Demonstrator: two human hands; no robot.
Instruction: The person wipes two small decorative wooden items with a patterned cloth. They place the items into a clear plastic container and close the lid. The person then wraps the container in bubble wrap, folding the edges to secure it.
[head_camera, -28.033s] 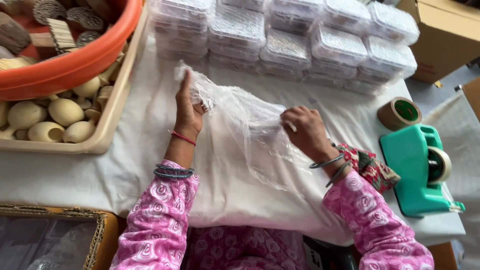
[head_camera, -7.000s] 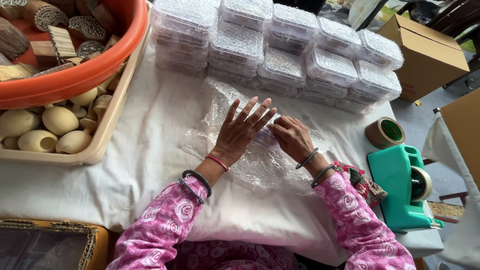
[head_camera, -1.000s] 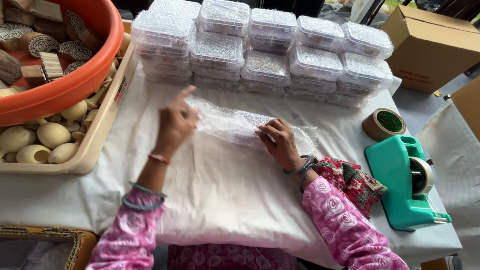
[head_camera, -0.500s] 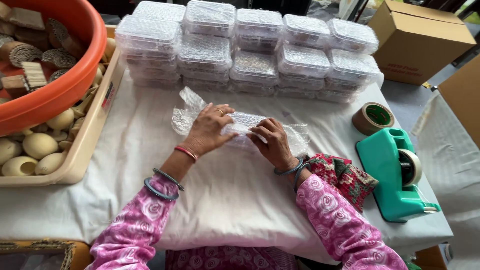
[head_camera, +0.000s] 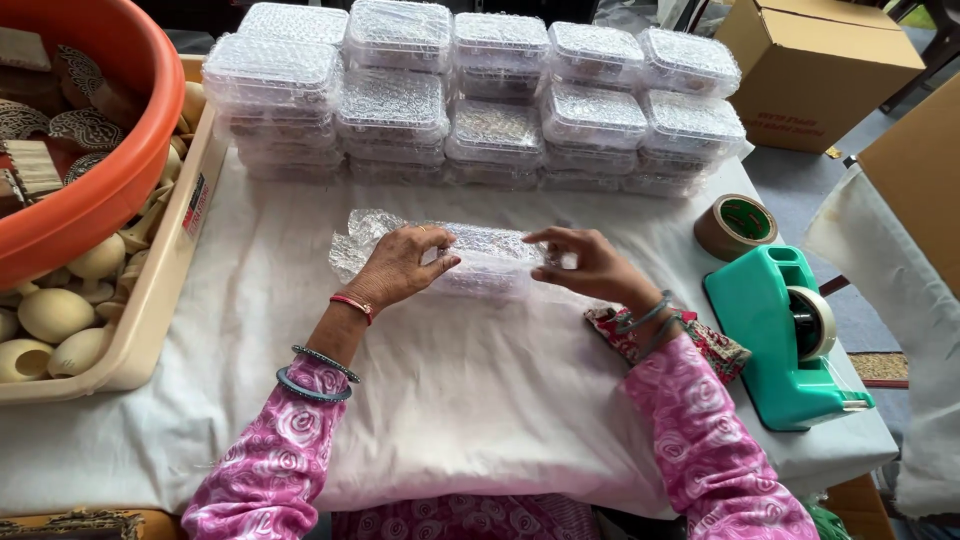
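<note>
On white cloth: both hands rolling a bubble-wrap bundle (head_camera: 480, 262).
Left hand (head_camera: 400, 268) flat, pressing; right hand (head_camera: 590, 265) pinching the end. Best keep wrap taut, edges aligned.

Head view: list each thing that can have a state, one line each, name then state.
bubble-wrap bundle: lying on the white cloth, partly wrapped, left end loose
left hand: palm down, pressing on the bundle
right hand: fingers gripping the bundle's right end
wrapped packs: fully wrapped, stacked in rows
cardboard box: flaps shut
tape dispenser: roll loaded
brown tape roll: lying flat
</note>
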